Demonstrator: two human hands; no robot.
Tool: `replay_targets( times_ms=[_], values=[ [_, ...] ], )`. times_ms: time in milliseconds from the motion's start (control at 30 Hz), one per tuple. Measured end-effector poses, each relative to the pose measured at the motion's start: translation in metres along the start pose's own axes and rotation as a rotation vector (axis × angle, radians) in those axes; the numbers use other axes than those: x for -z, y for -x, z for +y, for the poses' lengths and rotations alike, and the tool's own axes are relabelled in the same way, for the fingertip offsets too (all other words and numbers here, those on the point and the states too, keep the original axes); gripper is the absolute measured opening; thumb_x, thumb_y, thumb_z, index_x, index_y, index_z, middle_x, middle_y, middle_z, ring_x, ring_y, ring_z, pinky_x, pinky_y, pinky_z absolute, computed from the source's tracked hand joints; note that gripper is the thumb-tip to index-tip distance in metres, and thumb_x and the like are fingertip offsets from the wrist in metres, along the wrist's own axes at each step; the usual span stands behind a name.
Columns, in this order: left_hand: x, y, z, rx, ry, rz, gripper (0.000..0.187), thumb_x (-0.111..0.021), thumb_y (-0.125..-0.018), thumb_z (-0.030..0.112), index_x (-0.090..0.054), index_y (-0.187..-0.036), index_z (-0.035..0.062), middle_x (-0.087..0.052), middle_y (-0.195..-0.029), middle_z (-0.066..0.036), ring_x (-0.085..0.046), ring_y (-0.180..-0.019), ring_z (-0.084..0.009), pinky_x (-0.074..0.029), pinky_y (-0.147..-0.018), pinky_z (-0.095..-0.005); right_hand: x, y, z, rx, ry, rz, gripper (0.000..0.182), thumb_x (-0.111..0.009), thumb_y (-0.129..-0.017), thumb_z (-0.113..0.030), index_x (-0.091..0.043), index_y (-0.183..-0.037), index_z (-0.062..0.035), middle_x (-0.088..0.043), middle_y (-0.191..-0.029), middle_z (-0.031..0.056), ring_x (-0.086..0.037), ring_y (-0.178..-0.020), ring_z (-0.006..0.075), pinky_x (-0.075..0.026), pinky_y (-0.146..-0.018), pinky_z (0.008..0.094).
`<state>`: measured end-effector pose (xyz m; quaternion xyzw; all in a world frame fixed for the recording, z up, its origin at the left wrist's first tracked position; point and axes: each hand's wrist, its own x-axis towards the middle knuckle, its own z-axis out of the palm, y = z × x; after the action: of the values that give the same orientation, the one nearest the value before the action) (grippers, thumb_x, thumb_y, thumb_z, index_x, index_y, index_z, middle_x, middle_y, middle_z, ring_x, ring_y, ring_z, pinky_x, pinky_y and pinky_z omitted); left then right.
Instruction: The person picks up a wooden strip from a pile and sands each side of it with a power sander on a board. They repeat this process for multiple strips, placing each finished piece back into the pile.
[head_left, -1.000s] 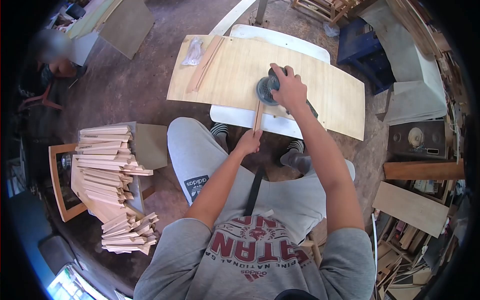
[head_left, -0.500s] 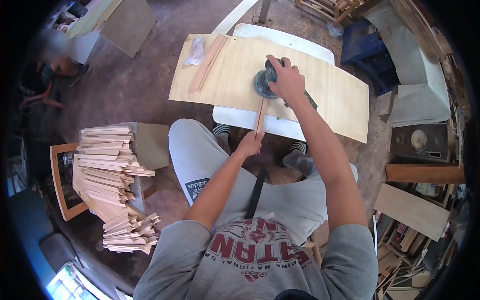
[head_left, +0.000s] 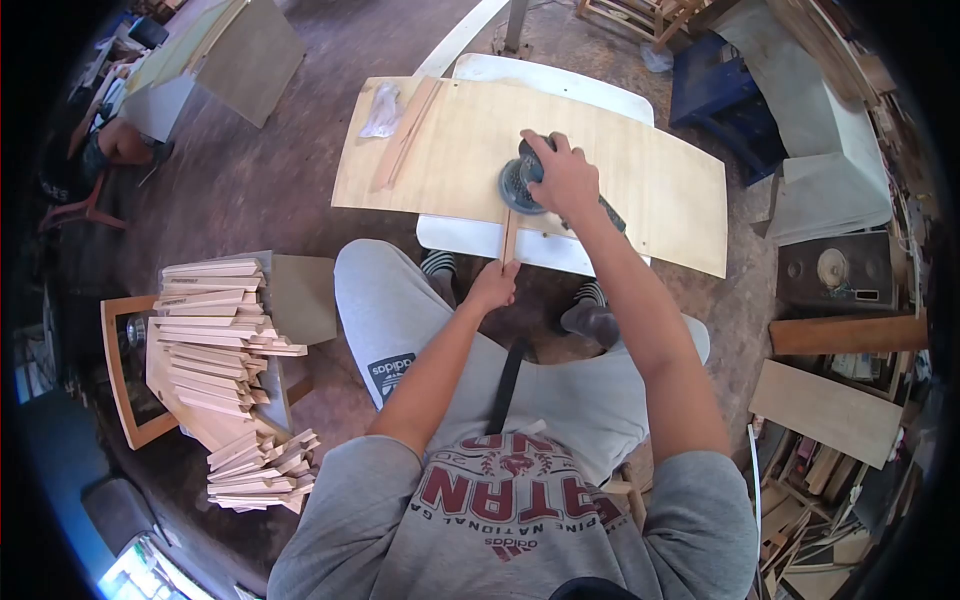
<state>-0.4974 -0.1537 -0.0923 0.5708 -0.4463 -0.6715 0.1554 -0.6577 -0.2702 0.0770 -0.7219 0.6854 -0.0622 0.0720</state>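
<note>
My right hand (head_left: 568, 182) is wrapped round the top of a dark orbital sander (head_left: 518, 186), whose round pad rests over the far end of a thin wooden strip (head_left: 511, 232). The near end of that strip is gripped in my left hand (head_left: 495, 286), just off the near edge of the board. Beneath the sander lies a pale plywood board (head_left: 650, 190), set across a white table (head_left: 470, 238). Toward the board's left end are a few thin wooden strips (head_left: 408, 135) and a crumpled clear plastic bag (head_left: 381, 110).
Stacks of cut wooden strips (head_left: 215, 350) stand at my left beside a wooden frame (head_left: 118, 375). A person (head_left: 120, 145) sits at the far left. Blue furniture (head_left: 725, 105), a speaker-like box (head_left: 835, 268) and wood offcuts (head_left: 810, 500) line the right side.
The sander and my right hand have shifted slightly left and toward me along the strip. My left hand still holds the near end. The camera view has moved a little.
</note>
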Motion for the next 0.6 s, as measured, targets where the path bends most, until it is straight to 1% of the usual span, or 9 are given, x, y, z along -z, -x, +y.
replay_targets(
  times_ms=[267, 333, 367, 400, 433, 467, 533, 567, 600],
  values=[
    [0.005, -0.009, -0.017, -0.064, -0.112, 0.027, 0.05, -0.052, -0.105, 0.042, -0.064, -0.096, -0.0052, -0.067, -0.07, -0.013, -0.068, -0.057, -0.0228, -0.055, -0.059, -0.0379, 0.004, 0.054, -0.007, 0.05, -0.081, -0.007, 0.082, -0.084, -0.071, -0.024, -0.051, -0.145, -0.0332, -0.056, -0.14, 0.0107, -0.064, -0.115, 0.0363, -0.059, -0.087, 0.0497],
    [0.016, 0.019, 0.015, -0.03, -0.287, 0.074, 0.05, -0.05, -0.104, 0.042, -0.068, -0.092, -0.0031, -0.071, -0.082, -0.022, -0.073, -0.072, -0.0347, -0.057, -0.071, -0.0468, 0.001, 0.046, 0.009, 0.008, -0.105, 0.065, 0.076, -0.083, -0.07, -0.025, -0.056, -0.14, -0.0283, -0.059, -0.134, 0.011, -0.065, -0.112, 0.0371, -0.058, -0.087, 0.0512],
    [0.01, 0.004, -0.01, -0.321, -0.429, 0.346, 0.049, -0.05, -0.101, 0.041, -0.071, -0.088, -0.0016, -0.071, -0.099, -0.029, -0.07, -0.095, -0.045, -0.054, -0.086, -0.055, -0.002, 0.035, 0.022, -0.014, -0.126, 0.116, 0.071, -0.083, -0.07, -0.024, -0.058, -0.137, -0.0254, -0.062, -0.129, 0.0113, -0.066, -0.108, 0.0374, -0.057, -0.086, 0.0524],
    [0.019, -0.008, -0.017, -0.34, -0.487, 0.326, 0.043, -0.051, -0.1, 0.038, -0.072, -0.096, 0.0002, -0.069, -0.109, -0.031, -0.064, -0.109, -0.0486, -0.05, -0.095, -0.0577, -0.017, 0.022, 0.043, -0.031, -0.143, 0.136, 0.067, -0.082, -0.068, -0.025, -0.061, -0.131, -0.0206, -0.066, -0.123, 0.0109, -0.067, -0.108, 0.0374, -0.056, -0.087, 0.053],
    [0.025, -0.003, -0.008, -0.258, -0.348, 0.467, 0.042, -0.05, -0.101, 0.039, -0.069, -0.106, 0.0012, -0.068, -0.11, -0.031, -0.064, -0.109, -0.0491, -0.05, -0.095, -0.0574, -0.028, 0.017, 0.063, 0.034, -0.159, 0.228, 0.063, -0.082, -0.068, -0.026, -0.062, -0.128, -0.0207, -0.067, -0.122, 0.0115, -0.067, -0.108, 0.0375, -0.055, -0.087, 0.0534],
    [0.037, 0.014, 0.013, -0.223, -0.143, 0.553, 0.044, -0.05, -0.102, 0.041, -0.064, -0.115, 0.0008, -0.068, -0.11, -0.031, -0.063, -0.109, -0.0501, -0.049, -0.094, -0.0575, -0.017, 0.021, 0.063, -0.106, -0.151, 0.15, 0.072, -0.082, -0.069, -0.027, -0.058, -0.137, -0.0263, -0.065, -0.13, 0.0109, -0.067, -0.112, 0.0382, -0.055, -0.091, 0.0532],
    [0.077, 0.037, 0.047, -0.331, 0.081, 0.792, 0.046, -0.049, -0.104, 0.044, -0.058, -0.115, 0.0002, -0.067, -0.107, -0.033, -0.062, -0.107, -0.052, -0.047, -0.09, -0.0579, -0.029, 0.02, 0.095, -0.186, -0.035, 0.102, 0.094, -0.082, -0.071, -0.029, -0.04, -0.155, -0.0386, -0.056, -0.145, 0.0096, -0.065, -0.118, 0.0393, -0.055, -0.096, 0.054],
    [0.104, 0.051, 0.054, -0.391, 0.225, 0.866, 0.041, -0.05, -0.105, 0.04, -0.055, -0.112, 0.0004, -0.066, -0.1, -0.031, -0.063, -0.097, -0.0516, -0.048, -0.083, -0.0564, -0.022, 0.022, 0.095, -0.224, 0.053, 0.055, 0.094, -0.081, -0.071, -0.028, -0.039, -0.155, -0.039, -0.053, -0.148, 0.0104, -0.064, -0.119, 0.0398, -0.055, -0.095, 0.0539],
    [0.137, 0.055, 0.047, -0.509, 0.324, 0.993, 0.031, -0.052, -0.105, 0.031, -0.053, -0.108, 0.0007, -0.065, -0.091, -0.024, -0.065, -0.082, -0.0431, -0.05, -0.073, -0.0521, -0.023, 0.023, 0.101, -0.223, 0.066, 0.053, 0.094, -0.081, -0.072, -0.028, -0.038, -0.155, -0.0396, -0.053, -0.148, 0.0107, -0.064, -0.119, 0.0402, -0.056, -0.095, 0.0542]
  ],
)
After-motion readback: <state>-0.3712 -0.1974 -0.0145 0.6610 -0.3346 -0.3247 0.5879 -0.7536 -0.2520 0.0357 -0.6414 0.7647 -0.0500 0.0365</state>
